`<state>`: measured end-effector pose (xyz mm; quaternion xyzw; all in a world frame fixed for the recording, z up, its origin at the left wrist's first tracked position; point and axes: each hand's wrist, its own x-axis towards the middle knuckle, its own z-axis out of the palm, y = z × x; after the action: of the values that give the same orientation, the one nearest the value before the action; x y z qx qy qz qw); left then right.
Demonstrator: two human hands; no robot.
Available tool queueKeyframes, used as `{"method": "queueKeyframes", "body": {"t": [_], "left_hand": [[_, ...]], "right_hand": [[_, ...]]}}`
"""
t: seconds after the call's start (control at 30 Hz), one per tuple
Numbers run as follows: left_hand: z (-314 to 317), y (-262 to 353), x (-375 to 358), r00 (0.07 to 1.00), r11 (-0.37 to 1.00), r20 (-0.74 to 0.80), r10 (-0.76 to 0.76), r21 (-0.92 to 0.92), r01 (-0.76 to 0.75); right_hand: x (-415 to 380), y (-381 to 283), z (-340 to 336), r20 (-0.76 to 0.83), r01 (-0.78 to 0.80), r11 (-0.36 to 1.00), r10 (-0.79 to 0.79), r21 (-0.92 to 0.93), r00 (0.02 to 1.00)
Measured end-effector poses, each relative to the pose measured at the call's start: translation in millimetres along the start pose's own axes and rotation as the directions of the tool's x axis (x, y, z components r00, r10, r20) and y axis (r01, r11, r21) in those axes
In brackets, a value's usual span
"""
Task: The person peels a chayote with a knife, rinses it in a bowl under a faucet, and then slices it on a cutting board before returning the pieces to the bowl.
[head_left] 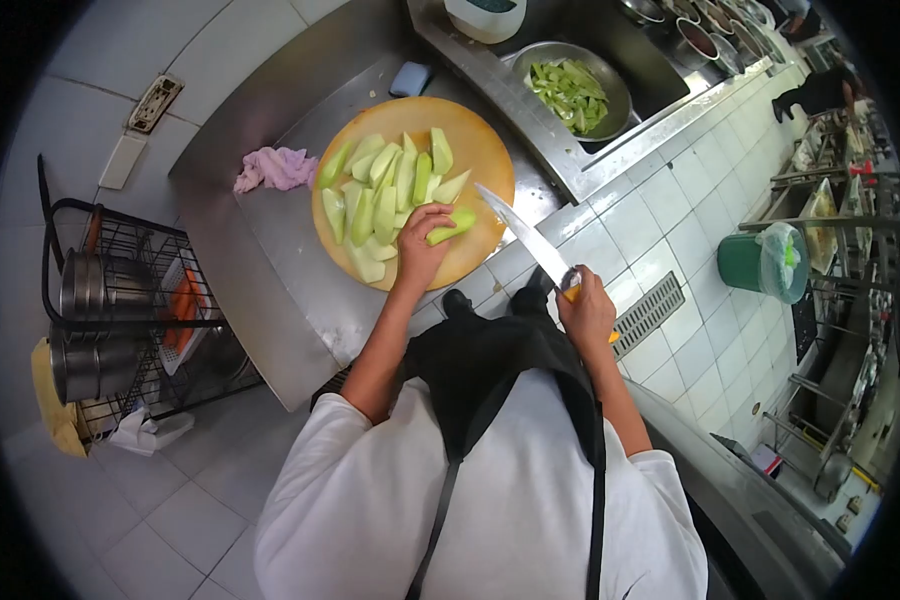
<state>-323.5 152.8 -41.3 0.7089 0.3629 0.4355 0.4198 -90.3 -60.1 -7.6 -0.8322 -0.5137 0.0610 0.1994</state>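
Observation:
A round wooden cutting board (485, 150) lies on the steel counter with several pale green vegetable wedges (385, 187) spread over it. My left hand (425, 247) is closed on a green vegetable piece (454, 227) at the board's near right side. In my right hand (587, 312) is a large kitchen knife (526, 236), gripped by its yellow handle. Its blade slants up and left, with the tip close to the board's right edge. The blade is apart from the held piece.
A pink cloth (276, 169) and a blue sponge (410, 79) lie beside the board. Right of it, a metal bowl (618, 92) of green slices sits at the sink. A wire rack (160, 325) with pots stands left; a green bin (750, 265) is on the floor at right.

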Motion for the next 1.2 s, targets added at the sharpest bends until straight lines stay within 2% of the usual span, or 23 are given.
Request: {"method": "queueKeyframes", "body": {"t": [0.1,0.23,0.3,0.37,0.4,0.5,0.7,0.8,0.9,0.97,1.07,1.17,1.2], "left_hand": [[6,0,8,0.998,0.998,-0.031,0.049,-0.030,-0.050],[8,-10,7,1.000,0.979,-0.011,-0.003,0.202,0.005],[10,-20,-3,1.000,0.937,-0.029,-0.008,0.348,0.018],[9,-35,-19,0.997,0.838,0.032,0.070,0.540,-0.076],[8,-29,-21,0.992,0.771,0.071,0.104,0.625,-0.126],[15,-5,-23,0.984,0.696,0.158,0.088,0.696,-0.174],[80,-10,32,0.977,0.696,0.212,0.018,0.699,-0.164],[99,-27,61,0.918,0.696,0.257,-0.302,0.717,0.028],[104,-40,72,0.892,0.680,0.312,-0.329,0.733,-0.005],[110,-36,69,0.894,0.663,0.268,-0.358,0.748,0.041],[124,-31,67,0.939,0.600,0.182,-0.292,0.799,0.032],[145,-10,81,0.893,0.688,-0.081,-0.443,0.608,0.396],[157,-9,91,0.905,0.786,-0.169,-0.391,0.450,0.424]], "right_hand": [[0,5,2,0.061,-0.063,0.997,0.060,0.050,0.996],[9,9,1,0.270,-0.250,0.947,0.191,0.203,0.944],[14,12,2,0.293,-0.288,0.933,0.219,0.216,0.931],[21,15,1,0.310,-0.304,0.927,0.229,0.221,0.923],[23,17,2,0.303,-0.295,0.927,0.220,0.230,0.927],[32,27,6,0.288,-0.270,0.928,0.193,0.258,0.938],[62,55,0,0.331,-0.220,0.925,0.112,0.310,0.937],[84,80,-9,0.293,-0.112,0.933,0.008,0.341,0.956],[105,105,-15,0.238,-0.023,0.937,-0.065,0.349,0.969],[123,125,-21,0.214,0.017,0.940,-0.096,0.341,0.972],[143,145,-40,0.151,0.055,0.931,-0.117,0.361,0.981],[152,161,-63,0.138,0.025,0.938,-0.077,0.346,0.987],[154,168,-68,0.075,0.016,0.943,-0.043,0.331,0.996]]}}
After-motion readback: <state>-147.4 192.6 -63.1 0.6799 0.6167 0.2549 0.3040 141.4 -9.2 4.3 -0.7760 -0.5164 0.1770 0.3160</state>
